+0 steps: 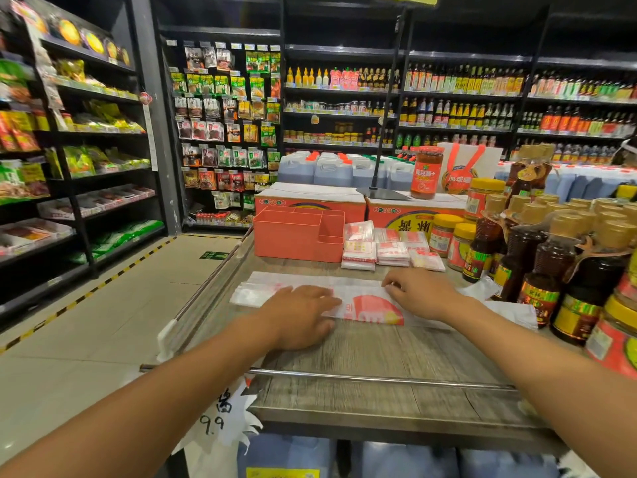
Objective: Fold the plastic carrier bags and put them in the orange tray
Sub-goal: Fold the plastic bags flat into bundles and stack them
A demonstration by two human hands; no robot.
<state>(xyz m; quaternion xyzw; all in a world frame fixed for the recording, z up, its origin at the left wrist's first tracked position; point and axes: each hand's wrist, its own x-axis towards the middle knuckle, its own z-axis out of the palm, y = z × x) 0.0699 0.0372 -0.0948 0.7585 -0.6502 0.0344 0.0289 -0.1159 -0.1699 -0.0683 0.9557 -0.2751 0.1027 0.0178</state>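
Note:
A white plastic carrier bag [365, 307] with a red print lies flat as a long strip on the wooden table top [379, 353]. My left hand [300, 315] presses flat on its left half, fingers straight. My right hand [422, 293] rests on its right half, with the fingertips curled at the bag's upper edge. Behind it stands the orange tray [298, 236], with compartments that look empty. Several folded white-and-red bags [389, 250] lie in small stacks just right of the tray.
Sauce bottles [537, 267] and yellow-lidded jars [448, 236] crowd the table's right side. Orange cartons [310, 200] and a tall red jar [426, 172] stand behind the tray. A metal rail [379, 377] runs along the near edge. Store shelves and an aisle lie to the left.

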